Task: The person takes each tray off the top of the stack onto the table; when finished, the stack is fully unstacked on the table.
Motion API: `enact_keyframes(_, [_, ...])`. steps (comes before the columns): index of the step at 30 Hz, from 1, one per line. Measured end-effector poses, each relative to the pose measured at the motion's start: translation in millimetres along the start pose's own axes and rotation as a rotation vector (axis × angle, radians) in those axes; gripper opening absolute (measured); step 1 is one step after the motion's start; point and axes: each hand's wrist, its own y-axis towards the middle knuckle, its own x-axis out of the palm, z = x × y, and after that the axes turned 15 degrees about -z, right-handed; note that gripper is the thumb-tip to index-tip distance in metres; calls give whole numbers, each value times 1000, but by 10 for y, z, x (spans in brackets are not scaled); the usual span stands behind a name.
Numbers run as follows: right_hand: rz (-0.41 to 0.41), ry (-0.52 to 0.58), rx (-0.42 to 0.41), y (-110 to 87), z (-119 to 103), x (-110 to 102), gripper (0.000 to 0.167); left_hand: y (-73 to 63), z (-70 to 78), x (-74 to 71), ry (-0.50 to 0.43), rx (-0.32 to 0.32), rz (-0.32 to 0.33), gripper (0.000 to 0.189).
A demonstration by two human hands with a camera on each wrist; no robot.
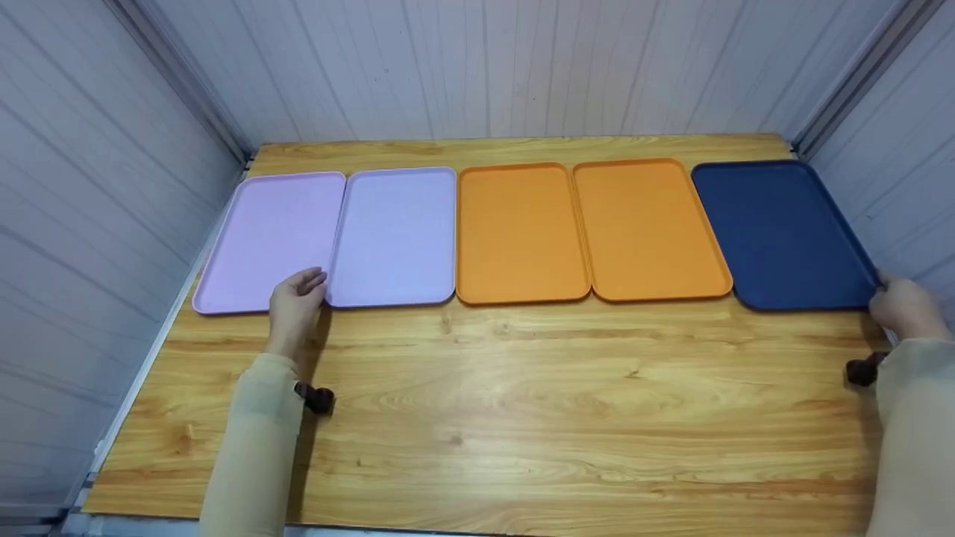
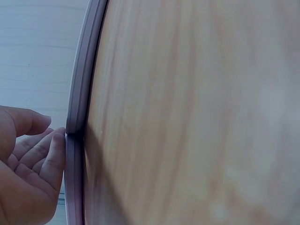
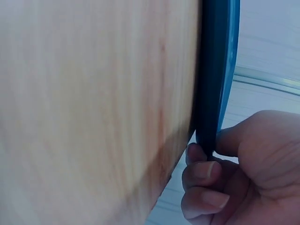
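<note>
Five trays lie side by side in a row on the wooden table. Leftmost is a pink tray, then a lavender tray, two orange trays and a dark blue tray at the right end. My left hand is at the near seam between the pink and lavender trays. In the left wrist view its fingertips are right at the tray rims, thumb lifted apart, nothing gripped. My right hand pinches the blue tray's near right corner, thumb on the rim and fingers curled under it.
The left orange tray and right orange tray stand edge to edge between the lavender and blue ones. Pale panel walls enclose the wooden table at the back and both sides. A small black device sits on the left wrist.
</note>
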Motion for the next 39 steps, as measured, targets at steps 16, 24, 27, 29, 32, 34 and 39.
enact_keyframes(16, [14,-18,-31,-87,2,-13,53,2,6,52,-34,6,66,42])
enact_keyframes(24, [104,-82,-2,-167,-121,-32,53,7,66,98,131,-11,105,39])
enact_keyframes(27, [199,-96,-12,-183,-213,-26,50,11,96,140,210,11,124,38])
enact_keyframes(29, [252,-97,-34,-189,-288,-17,49,13,116,172,248,25,135,38])
enact_keyframes(32, [305,-81,-100,-192,-401,20,48,16,150,225,310,57,156,39])
enact_keyframes(34, [340,-46,-170,-186,-476,55,48,19,177,263,356,88,181,39])
enact_keyframes(39, [420,2,-378,-214,-699,143,45,33,271,380,468,179,217,40])
